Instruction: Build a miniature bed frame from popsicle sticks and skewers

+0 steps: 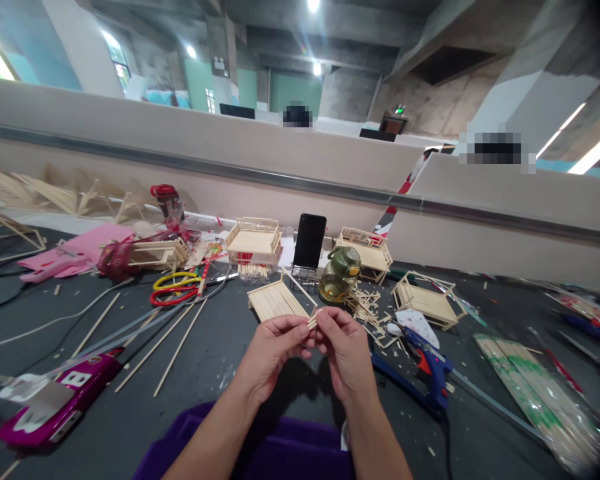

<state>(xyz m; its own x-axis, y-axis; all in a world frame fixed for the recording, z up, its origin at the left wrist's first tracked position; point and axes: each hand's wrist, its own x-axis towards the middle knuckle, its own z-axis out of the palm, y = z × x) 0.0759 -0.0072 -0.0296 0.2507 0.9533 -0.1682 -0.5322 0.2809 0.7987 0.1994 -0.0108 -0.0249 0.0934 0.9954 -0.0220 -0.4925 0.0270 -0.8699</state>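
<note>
Wooden sticks [312, 323] sit pinched by both the left hand [283, 341] and the right hand [343, 339], apparently so that two grips steady such thin pieces.

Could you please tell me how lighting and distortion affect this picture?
Head view: the ceiling light flares; the right-hand corners are dark; a soft shadow lies below the left hand and right hand; the wrapped sticks glint and look stretched and blurred toward the edge.
</note>
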